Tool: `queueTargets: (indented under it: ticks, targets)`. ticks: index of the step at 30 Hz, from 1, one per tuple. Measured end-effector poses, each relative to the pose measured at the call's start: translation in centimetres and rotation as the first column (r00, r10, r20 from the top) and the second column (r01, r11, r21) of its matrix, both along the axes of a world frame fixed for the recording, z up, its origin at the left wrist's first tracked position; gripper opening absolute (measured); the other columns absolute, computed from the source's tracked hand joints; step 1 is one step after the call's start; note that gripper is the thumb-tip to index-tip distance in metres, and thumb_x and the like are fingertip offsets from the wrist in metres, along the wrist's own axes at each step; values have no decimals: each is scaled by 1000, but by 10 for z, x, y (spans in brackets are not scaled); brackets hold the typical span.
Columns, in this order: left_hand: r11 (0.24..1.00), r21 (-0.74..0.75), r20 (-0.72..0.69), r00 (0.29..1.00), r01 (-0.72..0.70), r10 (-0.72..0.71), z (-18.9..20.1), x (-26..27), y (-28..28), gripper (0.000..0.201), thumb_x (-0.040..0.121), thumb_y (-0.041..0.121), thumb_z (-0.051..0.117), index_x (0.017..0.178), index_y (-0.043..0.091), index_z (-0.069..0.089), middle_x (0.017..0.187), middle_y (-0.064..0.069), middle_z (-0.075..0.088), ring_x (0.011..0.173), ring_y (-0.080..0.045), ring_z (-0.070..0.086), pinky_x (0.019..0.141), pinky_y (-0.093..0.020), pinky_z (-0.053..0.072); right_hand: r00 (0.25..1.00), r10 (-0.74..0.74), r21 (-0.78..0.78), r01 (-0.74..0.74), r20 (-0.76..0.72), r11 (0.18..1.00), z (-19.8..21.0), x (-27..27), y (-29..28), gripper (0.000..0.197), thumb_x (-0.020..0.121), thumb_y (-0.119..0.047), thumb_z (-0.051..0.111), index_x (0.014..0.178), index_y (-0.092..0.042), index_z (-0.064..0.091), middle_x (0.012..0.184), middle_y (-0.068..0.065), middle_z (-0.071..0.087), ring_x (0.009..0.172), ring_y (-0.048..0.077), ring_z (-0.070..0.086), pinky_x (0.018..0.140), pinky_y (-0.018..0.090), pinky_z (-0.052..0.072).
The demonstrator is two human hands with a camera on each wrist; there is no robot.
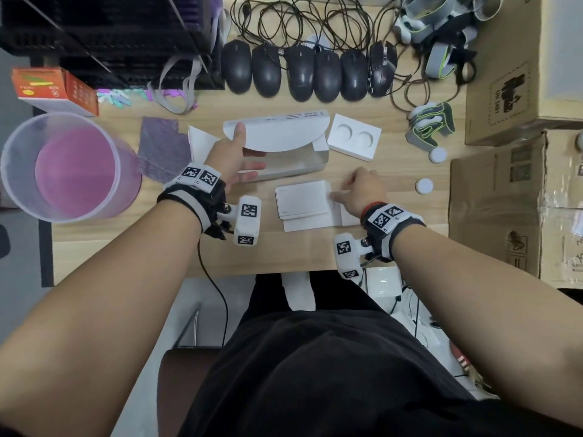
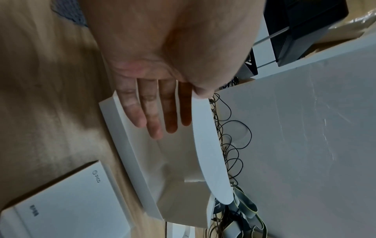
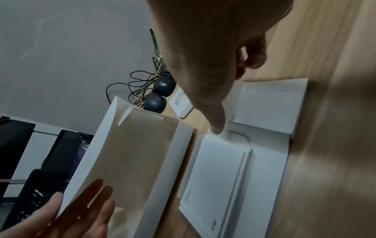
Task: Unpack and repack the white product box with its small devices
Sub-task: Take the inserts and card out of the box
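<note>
The white product box (image 1: 293,171) lies open in the middle of the desk. My left hand (image 1: 235,152) has its thumb on the raised lid flap (image 1: 277,137), and its straight fingers (image 2: 154,116) lie inside the empty box (image 2: 132,145). My right hand (image 1: 356,190) rests at the right edge of a stack of white booklets (image 1: 301,200). Its thumb (image 3: 215,122) touches the top booklet (image 3: 215,169) and its other fingers are loosely curled. A white insert with two round wells (image 1: 355,141) sits right of the box. Two small round white devices (image 1: 438,155) (image 1: 423,186) lie further right.
A pink translucent bucket (image 1: 63,168) stands at the left, with purple mesh cloth (image 1: 164,146) beside it. Black mice (image 1: 299,74) and tangled cables line the back. Cardboard boxes (image 1: 520,74) fill the right side, next to grey-green straps (image 1: 432,127). An orange box (image 1: 53,86) sits back left.
</note>
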State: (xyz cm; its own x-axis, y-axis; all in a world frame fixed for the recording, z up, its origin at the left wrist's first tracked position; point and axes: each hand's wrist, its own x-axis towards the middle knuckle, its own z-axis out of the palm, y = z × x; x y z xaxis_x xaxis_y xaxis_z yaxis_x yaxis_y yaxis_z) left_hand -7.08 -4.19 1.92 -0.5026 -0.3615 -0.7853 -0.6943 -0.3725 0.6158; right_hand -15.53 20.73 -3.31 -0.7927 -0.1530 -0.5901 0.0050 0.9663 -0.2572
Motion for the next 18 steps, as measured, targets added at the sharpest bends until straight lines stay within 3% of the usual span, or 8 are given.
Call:
queueTargets:
  ticks: [3,6,9,10,12,14,16,18]
  targets:
    - [999,29,-11,999,-45,45,-1,0,0,52,100,55,36,128,15,56,114,-2,72,91,-20,75,72,-30,57,996,82,-29,-81,40,996,-7,-4,-9,37,79,-43,72,107,-20,65,119,8,51,103,25,55,91,29,41]
    - [984,102,-23,988,-147,150,-2,-2,2,47,100,51,43,126,15,57,119,-2,69,91,-20,75,71,-31,57,986,157,57,-160,54,985,-13,-3,-17,26,81,-44,67,99,-25,67,119,7,54,114,31,53,98,37,44]
    - [958,145,-42,965,-249,257,-1,-7,3,39,101,45,46,120,14,58,110,-3,72,89,-20,72,69,-30,56,980,194,119,-196,34,973,-14,-3,-23,22,85,-31,62,104,-22,71,122,7,56,116,32,50,100,38,43]
    - [951,152,-49,959,-269,279,-1,-8,2,36,101,44,46,115,14,59,105,-2,73,88,-20,71,69,-30,55,980,194,112,-198,40,974,-12,-5,-25,16,86,-27,61,97,-21,71,116,8,60,114,32,53,98,38,44]
    - [943,160,-65,950,-291,304,-1,-11,1,32,102,42,45,108,14,61,97,-1,74,85,-20,71,70,-31,55,990,119,32,-122,77,992,-9,-12,-23,12,83,-21,59,71,-23,62,92,4,64,101,31,60,81,32,48]
    - [938,162,-67,945,-307,321,0,-12,1,30,102,40,45,104,15,61,92,0,74,83,-19,71,70,-30,54,989,-3,-73,14,146,997,-5,-24,-13,24,83,-18,60,62,-20,50,72,-1,56,83,27,58,60,25,40]
    - [934,162,-67,941,-318,332,1,-14,2,28,102,39,46,102,15,60,87,2,73,81,-19,71,71,-31,54,989,-66,-126,83,130,989,3,-37,6,23,85,-15,62,64,-17,52,69,-1,53,76,22,54,59,24,40]
    - [933,160,-62,940,-322,335,1,-15,3,28,102,39,46,100,15,60,85,2,73,83,-19,70,74,-31,54,984,-154,-144,165,86,976,10,-50,27,10,85,-15,64,76,-16,59,78,2,58,77,23,59,71,27,48]
